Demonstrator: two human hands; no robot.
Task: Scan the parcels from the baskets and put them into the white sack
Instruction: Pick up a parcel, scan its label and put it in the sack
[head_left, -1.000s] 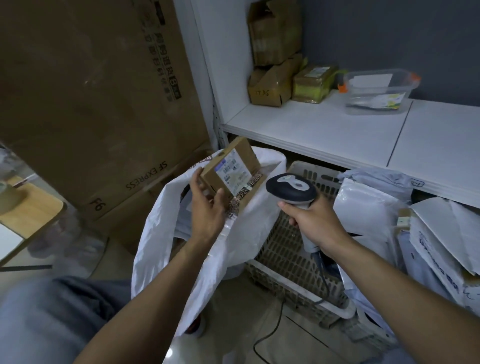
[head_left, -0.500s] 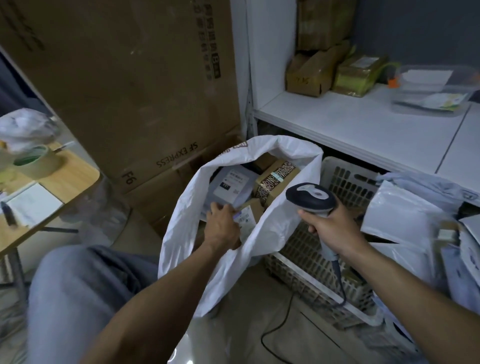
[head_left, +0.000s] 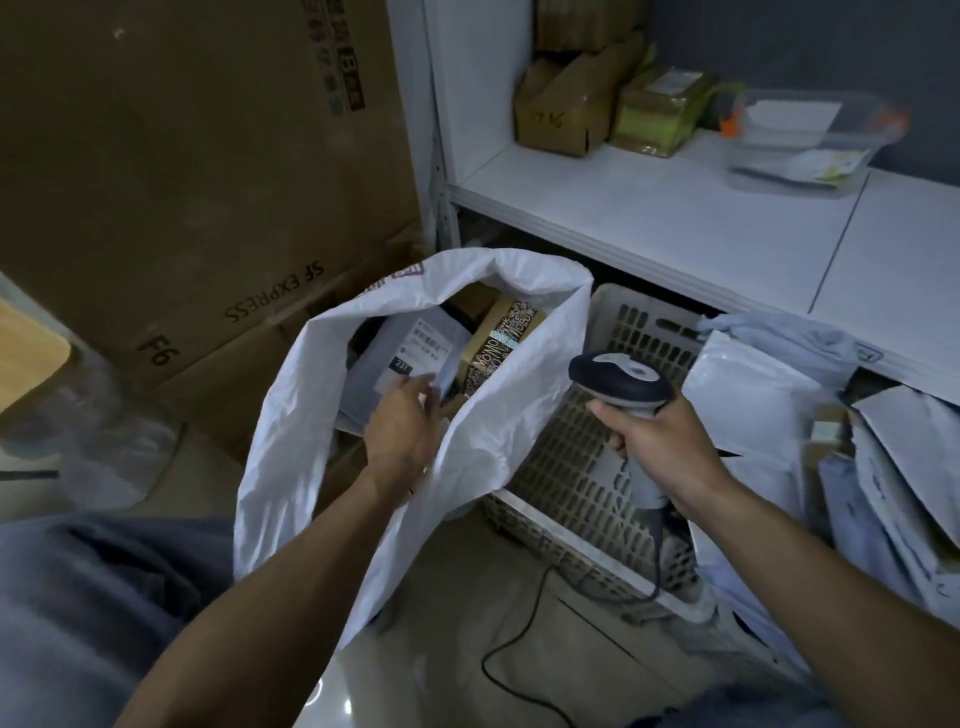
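One white sack (head_left: 291, 441) stands open, my left hand (head_left: 402, 431) in its mouth, fingers loosely spread and holding nothing. Two parcels show plainly inside: a grey mailer (head_left: 410, 353) and a brown box (head_left: 498, 343) with patterned tape. My right hand (head_left: 662, 452) grips the one scanner (head_left: 618, 384) above one slatted basket (head_left: 571, 457) — white mailers (head_left: 748, 415) piled just beside.

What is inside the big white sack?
A grey plastic mailer with a label, a brown cardboard box with patterned tape, and the left hand. Anything lower is hidden behind the white sack's wall.
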